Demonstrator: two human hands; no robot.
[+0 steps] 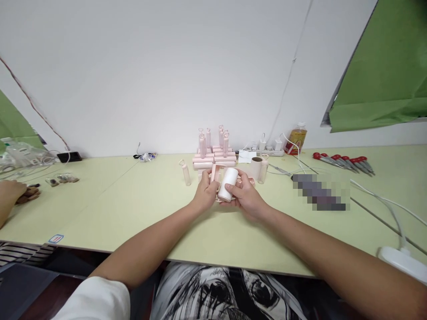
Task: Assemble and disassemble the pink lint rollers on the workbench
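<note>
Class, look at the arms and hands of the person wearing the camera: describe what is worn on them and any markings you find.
The left hand and right hand are bare, with no gloves. A loose, plain white sleeve ends near the left elbow; no sleeve shows on the right arm. No watch, bracelet or marking is visible.

The single view looks from the wearer's head, facing forward and down across the tabletop (133, 222) to the wall (167, 66) behind it. Its near edge crosses low in view, above the wearer's lap; both forearms reach in from below, hands at middle distance. No second view shares the scene.
</note>
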